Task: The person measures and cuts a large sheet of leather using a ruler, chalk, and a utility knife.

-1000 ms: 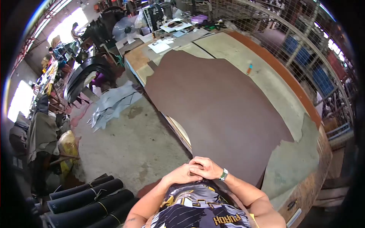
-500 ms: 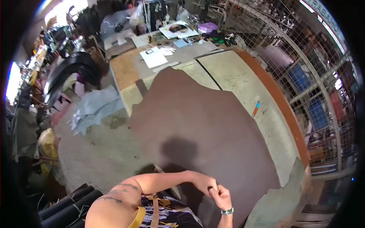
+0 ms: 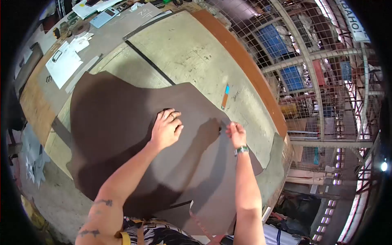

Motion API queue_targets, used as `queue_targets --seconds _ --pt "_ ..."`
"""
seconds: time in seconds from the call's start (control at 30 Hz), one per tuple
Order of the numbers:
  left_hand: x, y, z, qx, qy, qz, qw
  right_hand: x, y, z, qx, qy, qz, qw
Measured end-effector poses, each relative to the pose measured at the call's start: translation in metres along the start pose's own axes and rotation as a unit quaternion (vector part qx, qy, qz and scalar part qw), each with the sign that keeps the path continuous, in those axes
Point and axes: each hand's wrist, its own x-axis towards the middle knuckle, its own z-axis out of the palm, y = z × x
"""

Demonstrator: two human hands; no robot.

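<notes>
A large brown hide (image 3: 122, 110) lies spread over the pale worktable (image 3: 196, 45). Near its middle my left hand (image 3: 166, 128) rests with fingers spread and slightly bent, a ring on one finger. At the hide's right edge is my right hand (image 3: 237, 134), with a watch at the wrist; its thumb and fingers are pinched together, and what they hold, if anything, is too small to name. Beyond that hand, on the pale surface, lies a blue and orange cutter (image 3: 226, 96). A measuring tape (image 3: 198, 222) hangs at the hide's near edge.
White paper pieces (image 3: 64, 63), a light blue calculator (image 3: 105, 17) and a tape roll (image 3: 81, 28) sit at the upper left. A wire mesh partition (image 3: 302, 53) stands on the right. A grey-green piece (image 3: 271, 163) lies at the table's right corner.
The view has swung right and closer to the table. My hands, together near my body before, have parted and reached forward over the hide.
</notes>
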Motion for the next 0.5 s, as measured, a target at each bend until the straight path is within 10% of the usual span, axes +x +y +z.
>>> queue_targets --seconds 0.13,0.27,0.5 --pt "0.014 0.01 -0.003 0.02 -0.012 -0.048 0.999 0.158 0.097 0.041 -0.209 0.147 -0.163 0.953" --pt "0.011 0.004 -0.002 0.035 -0.048 -0.08 0.995 0.169 0.017 0.089 -0.515 0.224 -0.1 0.821" --pt "0.009 0.005 0.0 0.002 -0.039 -0.083 0.996 0.213 0.034 0.04 -0.366 0.105 -0.071 0.922"
